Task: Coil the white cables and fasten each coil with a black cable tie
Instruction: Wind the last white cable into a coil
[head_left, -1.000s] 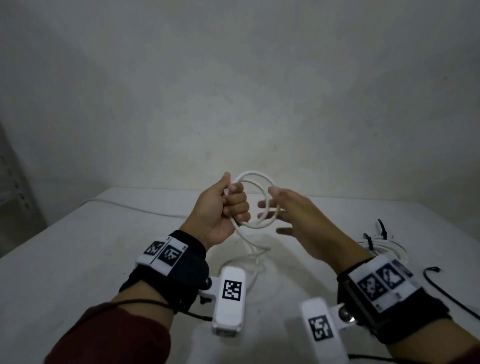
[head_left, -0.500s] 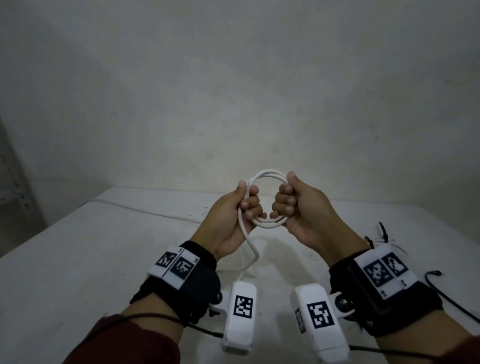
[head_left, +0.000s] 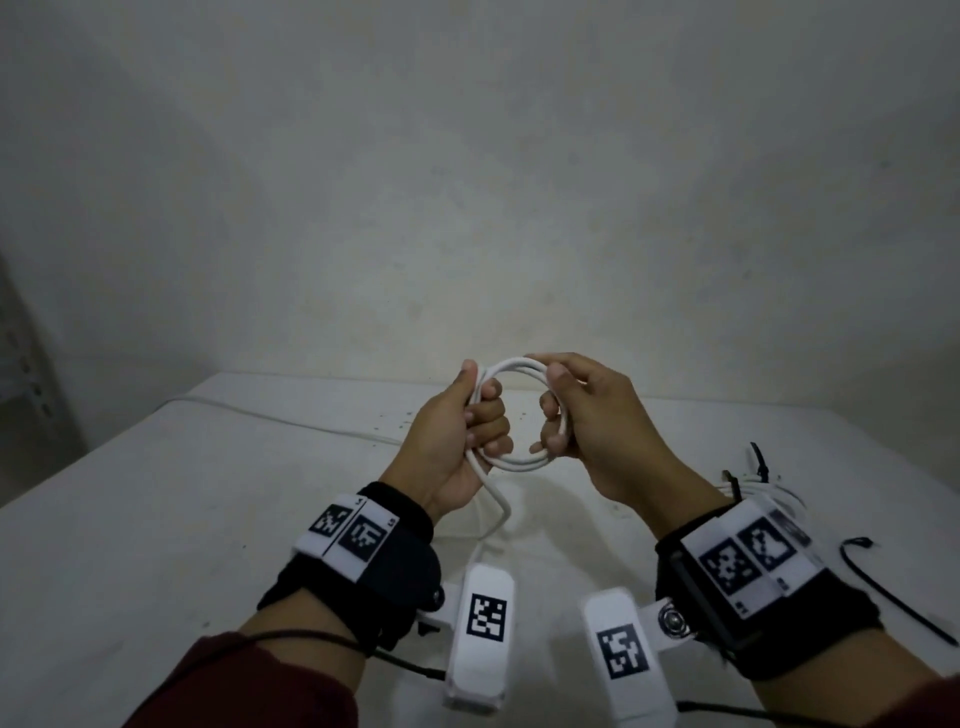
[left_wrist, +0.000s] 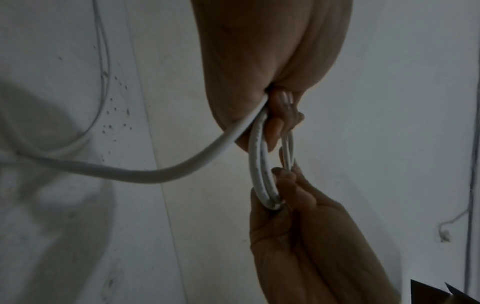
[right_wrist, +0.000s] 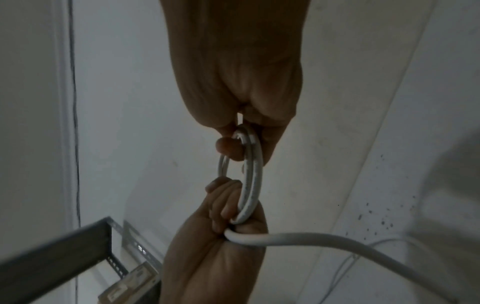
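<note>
Head view: both hands raised above the white table (head_left: 156, 519), sharing one small coil (head_left: 514, 415) of white cable held upright between them. Left hand (head_left: 457, 441) fisted round the coil's left side, thumb up along the top; right hand (head_left: 587, 421) gripping the right side, thumb and forefinger pinching the upper arc, lower fingers hooked through the loop. Loose tail of cable (head_left: 496, 512) dropping from under the left fist to the table. Further right, partly hidden behind the right wrist, a finished bundle (head_left: 769, 488) with black ties (head_left: 759, 460) on it, and one loose black tie (head_left: 883, 592) lying flat near the table's right edge. Left wrist view: left hand (left_wrist: 265, 61) at top, fingers curled tight on the coil (left_wrist: 257, 170), two strands side by side; right hand (left_wrist: 298, 226) below, closed on the lower end; tail (left_wrist: 130, 172) sweeping out to the left. Right wrist view: right hand (right_wrist: 233, 72) at top, clamped on the coil (right_wrist: 250, 181); left hand (right_wrist: 215, 246) below, closed round the other end; tail (right_wrist: 311, 240) leaving that fist toward the right. Metal shelf frame (right_wrist: 64, 257) at lower left.
</note>
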